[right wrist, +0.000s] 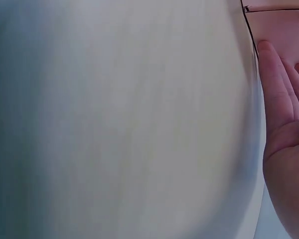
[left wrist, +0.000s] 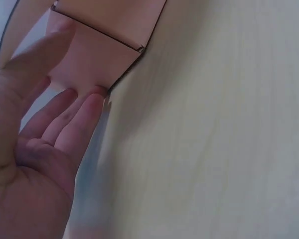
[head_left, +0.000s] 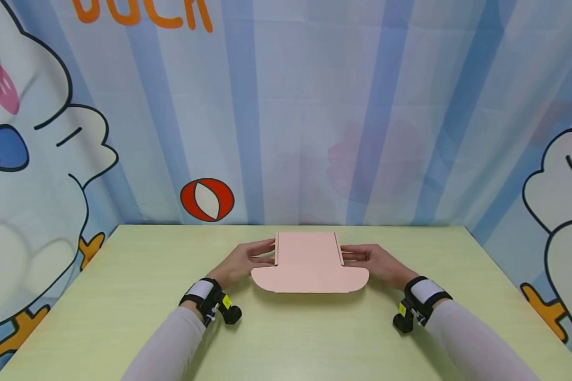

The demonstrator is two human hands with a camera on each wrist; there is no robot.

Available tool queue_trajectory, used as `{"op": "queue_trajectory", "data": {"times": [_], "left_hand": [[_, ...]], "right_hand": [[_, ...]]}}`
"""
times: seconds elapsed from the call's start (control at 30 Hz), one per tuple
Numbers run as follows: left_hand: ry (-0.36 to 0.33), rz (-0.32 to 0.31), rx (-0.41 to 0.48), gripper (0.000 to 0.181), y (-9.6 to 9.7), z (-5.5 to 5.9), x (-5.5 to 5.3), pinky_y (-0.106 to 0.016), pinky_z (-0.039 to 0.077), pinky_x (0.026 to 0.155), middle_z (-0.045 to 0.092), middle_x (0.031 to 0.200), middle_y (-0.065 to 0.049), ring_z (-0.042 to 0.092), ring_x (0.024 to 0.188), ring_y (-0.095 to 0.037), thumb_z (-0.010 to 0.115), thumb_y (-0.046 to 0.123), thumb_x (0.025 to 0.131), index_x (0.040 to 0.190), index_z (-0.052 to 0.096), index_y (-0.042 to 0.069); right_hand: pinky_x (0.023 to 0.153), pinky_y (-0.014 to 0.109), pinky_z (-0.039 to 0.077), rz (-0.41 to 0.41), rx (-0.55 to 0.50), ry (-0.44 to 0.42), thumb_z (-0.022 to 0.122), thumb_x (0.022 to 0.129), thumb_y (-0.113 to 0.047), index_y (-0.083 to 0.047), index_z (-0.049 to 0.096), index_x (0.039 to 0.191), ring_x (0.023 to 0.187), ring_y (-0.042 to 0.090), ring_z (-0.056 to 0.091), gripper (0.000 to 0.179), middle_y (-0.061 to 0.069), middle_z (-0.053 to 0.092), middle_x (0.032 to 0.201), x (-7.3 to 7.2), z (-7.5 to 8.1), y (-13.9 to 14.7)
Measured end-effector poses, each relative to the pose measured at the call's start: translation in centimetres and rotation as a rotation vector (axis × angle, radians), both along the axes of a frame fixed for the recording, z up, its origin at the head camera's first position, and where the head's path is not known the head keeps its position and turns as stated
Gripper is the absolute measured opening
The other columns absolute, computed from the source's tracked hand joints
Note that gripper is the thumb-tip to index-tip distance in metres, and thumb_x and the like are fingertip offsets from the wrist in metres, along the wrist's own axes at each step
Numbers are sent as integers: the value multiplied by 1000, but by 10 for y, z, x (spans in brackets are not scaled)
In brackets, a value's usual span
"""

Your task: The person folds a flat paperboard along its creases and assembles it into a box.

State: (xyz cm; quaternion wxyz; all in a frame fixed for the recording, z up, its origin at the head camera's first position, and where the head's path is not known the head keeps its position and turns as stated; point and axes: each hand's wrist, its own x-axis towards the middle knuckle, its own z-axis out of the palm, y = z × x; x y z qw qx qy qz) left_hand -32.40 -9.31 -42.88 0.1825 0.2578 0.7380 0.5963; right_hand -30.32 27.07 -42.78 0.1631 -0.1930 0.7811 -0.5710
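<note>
A pink cardboard box (head_left: 307, 251) with a wide, round-cornered flap (head_left: 310, 280) facing me is between my two hands at the middle of the table. My left hand (head_left: 243, 262) rests on its left side. In the left wrist view the thumb lies near the upper edge of the side wall (left wrist: 89, 55), with the fingertips (left wrist: 93, 98) at its lower part. On the opposite side, my right hand (head_left: 374, 260) touches the box with extended fingers (right wrist: 275, 82). The right wrist view shows only a corner of the box, and part of that hand is cut off.
The pale yellow-green table (head_left: 124, 296) spreads around the box. Behind it hangs a blue striped curtain (head_left: 305, 106) with cartoon ducks and a red and white ball (head_left: 207, 199) printed on it. Each wrist wears a strapped camera (head_left: 231, 313).
</note>
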Motion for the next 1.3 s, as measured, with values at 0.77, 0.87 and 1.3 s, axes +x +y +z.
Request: {"op": "queue_trajectory", "data": {"times": [0.77,0.87,1.3], "left_hand": [[-158,138,-55,54,2,19,7,-33,50,80,64,108,-12,64,93,-24,63,44,82,121,59,7],[-177,153,-75,57,6,22,8,-33,51,79,65,103,-13,65,91,-24,61,47,82,118,60,4],[-224,229,-125,77,13,24,9,-32,52,74,66,97,-14,66,84,-23,56,63,76,114,59,-3]], "right_hand": [[85,37,48,-54,-117,-202,52,93,-22,7,47,127,96,27,62,46,18,61,108,7,28,-6],[85,39,47,-74,-104,-226,54,90,-35,8,52,119,93,29,63,52,21,62,101,9,32,-9],[81,39,49,-158,-65,-269,54,87,-46,5,62,103,86,27,65,54,17,65,91,8,38,-17]]}}
